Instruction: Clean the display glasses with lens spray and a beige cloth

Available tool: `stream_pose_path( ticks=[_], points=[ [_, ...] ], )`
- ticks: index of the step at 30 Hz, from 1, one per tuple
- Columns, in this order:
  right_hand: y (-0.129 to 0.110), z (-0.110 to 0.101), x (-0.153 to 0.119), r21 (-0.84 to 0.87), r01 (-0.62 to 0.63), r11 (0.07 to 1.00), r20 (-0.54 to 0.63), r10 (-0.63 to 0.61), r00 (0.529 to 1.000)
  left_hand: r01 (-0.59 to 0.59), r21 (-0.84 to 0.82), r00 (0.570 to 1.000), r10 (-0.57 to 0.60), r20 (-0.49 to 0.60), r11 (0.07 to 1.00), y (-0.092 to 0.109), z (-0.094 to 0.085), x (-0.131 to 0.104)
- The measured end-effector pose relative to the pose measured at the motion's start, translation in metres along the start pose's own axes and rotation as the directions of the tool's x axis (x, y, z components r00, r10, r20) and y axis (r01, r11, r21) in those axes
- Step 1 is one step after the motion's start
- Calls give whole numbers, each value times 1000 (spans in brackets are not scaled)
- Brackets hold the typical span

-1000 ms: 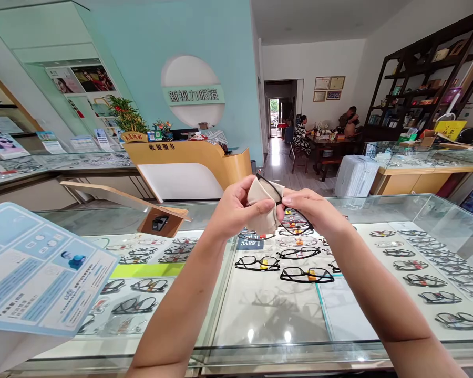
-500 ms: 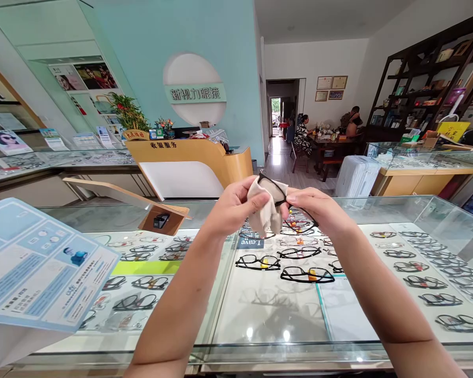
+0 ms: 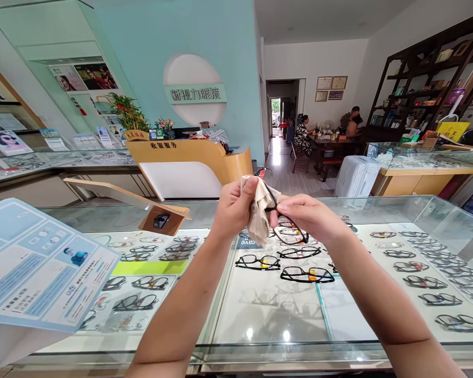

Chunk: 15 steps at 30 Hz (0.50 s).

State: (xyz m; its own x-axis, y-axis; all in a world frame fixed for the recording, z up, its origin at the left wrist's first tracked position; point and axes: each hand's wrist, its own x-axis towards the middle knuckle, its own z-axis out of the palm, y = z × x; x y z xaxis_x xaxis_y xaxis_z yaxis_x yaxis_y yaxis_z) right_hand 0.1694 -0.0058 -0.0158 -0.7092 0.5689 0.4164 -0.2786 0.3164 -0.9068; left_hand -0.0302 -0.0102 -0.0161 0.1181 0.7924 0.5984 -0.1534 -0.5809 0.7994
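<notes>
Above the glass counter, my left hand (image 3: 236, 205) is closed on a beige cleaning cloth (image 3: 260, 212), its thumb pressing the fabric. The cloth is folded around one side of a pair of black-framed eyeglasses (image 3: 289, 237). My right hand (image 3: 305, 214) pinches the frame near its middle between thumb and fingers. One rim hangs free below the right hand, tilted down; the other rim is partly hidden by cloth and fingers. A small red patch shows near the top of the cloth.
Under the glass top of the display counter (image 3: 228, 336) lie rows of eyeglasses (image 3: 307, 274). A blue-and-white printed board (image 3: 43, 262) stands at the left, beside a wooden stand (image 3: 165, 218). Behind are a cashier desk (image 3: 189, 152), a wrapped suitcase (image 3: 357, 176) and two people at a table.
Both hands have shifted slightly left with the glasses. The left hand has turned more upright, its thumb now on top of the cloth, and the free rim hangs lower.
</notes>
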Motion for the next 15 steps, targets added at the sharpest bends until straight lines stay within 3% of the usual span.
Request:
stream_pose_path(
  ticks=[4, 7, 10, 15],
  points=[
    [-4, -10, -2, 5, -3, 1000, -49, 4, 999, 71, 27, 977, -75, 202, 997, 3, -20, 7],
    [-2, -14, -1, 46, -12, 999, -62, 14, 998, 132, 0, 951, -126, 284, 991, 2, -19, 6],
    [3, -10, 2, 88, -29, 996, -52, 33, 998, 105, -54, 973, -92, 212, 993, -4, -6, 1],
    [17, 0, 8, 112, -31, 993, 2, 31, 1000, 23, -78, 996, -30, -86, 997, -16, 9, -2]
  ],
)
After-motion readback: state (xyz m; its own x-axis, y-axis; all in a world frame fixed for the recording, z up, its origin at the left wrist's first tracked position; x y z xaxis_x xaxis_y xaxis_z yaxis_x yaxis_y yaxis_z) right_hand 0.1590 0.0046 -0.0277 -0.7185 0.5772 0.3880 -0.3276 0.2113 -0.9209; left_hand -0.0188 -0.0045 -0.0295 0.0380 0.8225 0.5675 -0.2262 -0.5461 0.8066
